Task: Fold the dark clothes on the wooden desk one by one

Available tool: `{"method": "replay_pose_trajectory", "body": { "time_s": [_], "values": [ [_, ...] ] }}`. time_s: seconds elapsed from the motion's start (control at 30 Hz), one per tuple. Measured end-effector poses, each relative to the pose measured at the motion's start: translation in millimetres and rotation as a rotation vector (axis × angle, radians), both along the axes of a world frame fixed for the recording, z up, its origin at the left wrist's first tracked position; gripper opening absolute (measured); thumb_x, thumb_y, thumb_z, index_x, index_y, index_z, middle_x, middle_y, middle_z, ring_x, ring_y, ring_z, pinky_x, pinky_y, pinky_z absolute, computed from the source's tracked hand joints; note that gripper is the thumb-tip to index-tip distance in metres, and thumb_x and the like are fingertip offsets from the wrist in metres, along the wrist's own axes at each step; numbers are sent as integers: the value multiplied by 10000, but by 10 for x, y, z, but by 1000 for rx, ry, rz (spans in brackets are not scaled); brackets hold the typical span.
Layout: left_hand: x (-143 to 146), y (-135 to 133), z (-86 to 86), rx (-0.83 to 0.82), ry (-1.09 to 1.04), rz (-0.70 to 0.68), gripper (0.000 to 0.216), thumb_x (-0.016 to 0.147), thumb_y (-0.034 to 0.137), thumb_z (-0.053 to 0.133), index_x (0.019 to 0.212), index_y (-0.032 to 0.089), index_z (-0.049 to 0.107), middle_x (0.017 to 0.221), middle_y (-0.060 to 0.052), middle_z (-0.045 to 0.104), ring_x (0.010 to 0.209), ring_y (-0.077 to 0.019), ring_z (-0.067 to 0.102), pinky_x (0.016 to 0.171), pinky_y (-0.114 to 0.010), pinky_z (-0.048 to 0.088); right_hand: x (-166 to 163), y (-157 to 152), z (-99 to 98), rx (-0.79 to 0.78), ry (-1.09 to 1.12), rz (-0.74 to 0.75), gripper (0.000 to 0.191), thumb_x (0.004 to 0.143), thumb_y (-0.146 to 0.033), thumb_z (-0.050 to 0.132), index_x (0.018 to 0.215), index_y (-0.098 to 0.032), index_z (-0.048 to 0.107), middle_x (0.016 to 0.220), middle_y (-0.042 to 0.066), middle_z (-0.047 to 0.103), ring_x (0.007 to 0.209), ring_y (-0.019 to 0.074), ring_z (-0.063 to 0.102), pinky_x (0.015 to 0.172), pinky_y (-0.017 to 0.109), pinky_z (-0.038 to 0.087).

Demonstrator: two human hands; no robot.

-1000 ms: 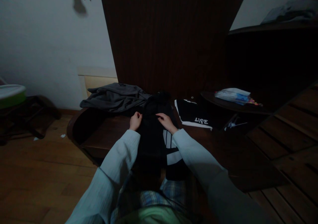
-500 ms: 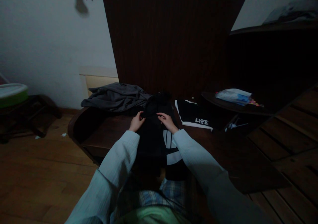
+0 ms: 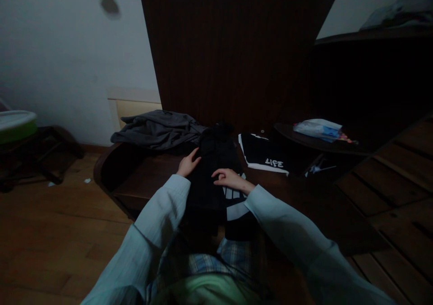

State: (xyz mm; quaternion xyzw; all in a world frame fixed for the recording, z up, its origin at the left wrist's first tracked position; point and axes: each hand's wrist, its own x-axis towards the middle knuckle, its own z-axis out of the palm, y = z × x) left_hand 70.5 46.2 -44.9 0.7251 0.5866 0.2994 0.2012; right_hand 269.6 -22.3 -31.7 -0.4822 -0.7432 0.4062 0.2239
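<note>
A black garment with white stripes (image 3: 208, 192) lies lengthwise in front of me, its near end hanging over the edge by my lap. It is too dark to tell its exact kind. At its left edge rests my left hand (image 3: 189, 164), open, thumb and fingers apart on the cloth. My right hand (image 3: 232, 179) is over the striped right part, fingers loosely bent and apart, with nothing held. A crumpled grey garment (image 3: 158, 129) lies behind on the left, meeting the black cloth's far end.
A folded black cloth with white edging and lettering (image 3: 262, 154) lies right of the garment on the dark wooden bench (image 3: 135, 176). A plastic packet (image 3: 318, 129) sits on a small shelf (image 3: 352, 148). A tall dark panel (image 3: 233, 52) stands behind. Far left is a green-sided tub (image 3: 16, 131).
My right hand has let go of the cloth and moved toward me, onto the striped part. My left hand has opened from its pinch at nearly the same place.
</note>
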Motion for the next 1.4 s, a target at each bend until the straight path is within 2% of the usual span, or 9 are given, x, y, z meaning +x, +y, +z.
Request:
{"method": "replay_pose_trajectory", "body": {
  "time_s": [0.13, 0.2, 0.33, 0.47, 0.6, 0.83, 1.0, 1.23, 1.4],
  "values": [
    [-91, -146, -30, 5, -196, -178, 595, 767, 435, 473, 1307, 227, 333, 1074, -23, 589, 968, -173, 537, 822, -257, 414, 33, -65, -100, 125, 80, -48, 174, 675, -240, 587, 821, -153, 625, 514, -71, 428, 480, 64, 385, 473, 187, 285],
    [-162, -270, -35, -31, -248, -268, 604, 753, 461, 484, 1290, 210, 368, 1073, -34, 586, 960, -178, 531, 797, -255, 423, 42, -82, -139, 160, 109, -64, 178, 680, -260, 587, 821, -159, 626, 542, -63, 435, 498, 66, 382, 483, 189, 285],
    [-307, -533, 8, -185, -262, -387, 578, 743, 481, 498, 1225, 164, 460, 759, -18, 603, 681, -138, 520, 600, -227, 418, 46, -92, -177, 166, 170, -79, 205, 677, -286, 590, 838, -161, 613, 553, -61, 440, 491, 65, 371, 487, 195, 289],
    [-391, -691, 105, -287, -246, -471, 565, 746, 457, 509, 1219, 153, 454, 575, 50, 451, 513, -72, 373, 487, -186, 312, 51, -68, -208, 170, 231, -112, 276, 674, -314, 591, 905, -165, 567, 550, -74, 430, 480, 64, 366, 484, 195, 296],
    [-404, -727, 145, -258, -230, -481, 538, 739, 410, 529, 1219, 181, 444, 569, 73, 363, 508, -65, 318, 478, -180, 275, 55, -58, -214, 181, 252, -140, 260, 696, -340, 562, 894, -172, 552, 555, -76, 422, 483, 64, 364, 479, 192, 292],
    [-391, -711, 70, -196, -134, -457, 376, 741, 408, 517, 1025, 176, 599, 660, 19, 524, 586, -95, 420, 535, -197, 339, 45, -123, -126, 128, 154, -36, 300, 658, -327, 621, 902, -159, 578, 535, -80, 403, 470, 59, 364, 468, 189, 281],
    [-382, -708, 46, -183, -134, -436, 360, 739, 420, 514, 943, 149, 633, 703, -6, 585, 612, -105, 469, 561, -201, 367, 37, -110, -127, 168, 124, -94, 237, 691, -285, 585, 900, -174, 582, 561, -74, 403, 489, 63, 371, 477, 186, 290],
    [-378, -732, 76, -193, -134, -429, 354, 736, 404, 511, 944, 142, 627, 682, 6, 576, 569, -89, 442, 529, -195, 334, 33, -119, -130, 181, 122, -92, 237, 691, -266, 580, 908, -170, 570, 556, -81, 391, 485, 64, 373, 493, 188, 299],
    [-396, -724, 48, -155, -76, -390, 275, 735, 324, 504, 901, 150, 637, 592, 31, 521, 515, -80, 406, 506, -196, 318, 36, -118, -142, 203, 156, -119, 235, 752, -297, 483, 947, -178, 540, 605, -54, 468, 528, 84, 437, 522, 201, 335]
  ]
}}
